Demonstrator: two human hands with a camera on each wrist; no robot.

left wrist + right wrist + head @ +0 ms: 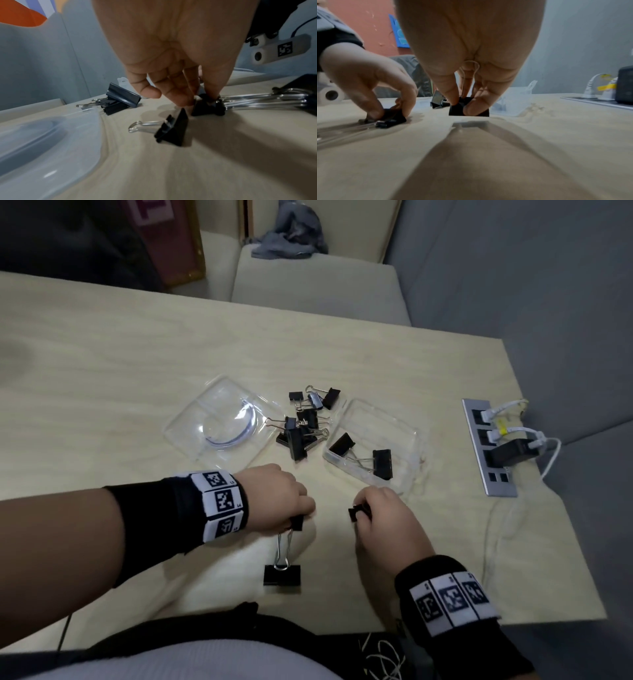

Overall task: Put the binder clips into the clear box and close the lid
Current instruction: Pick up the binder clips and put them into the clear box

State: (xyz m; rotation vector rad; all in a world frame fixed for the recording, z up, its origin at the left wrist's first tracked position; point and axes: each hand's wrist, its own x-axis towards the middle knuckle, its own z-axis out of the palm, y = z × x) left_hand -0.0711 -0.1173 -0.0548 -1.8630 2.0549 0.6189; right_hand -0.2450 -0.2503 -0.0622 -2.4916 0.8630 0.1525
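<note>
Pale wood table (102,371) fills the head view: the box (407,440) sits open right of centre with two clips inside, its lid (191,419) lies off to the left, and a pile (305,422) of clips waits between them, handy to both hands. Left wrist view: the left hand (171,60) pinches a clip (205,106) against the table, fingertips clamped on its black body. Right wrist view: the right hand (471,54) grips another clip (455,110) between thumb and fingers, likely bound for the box.
</note>
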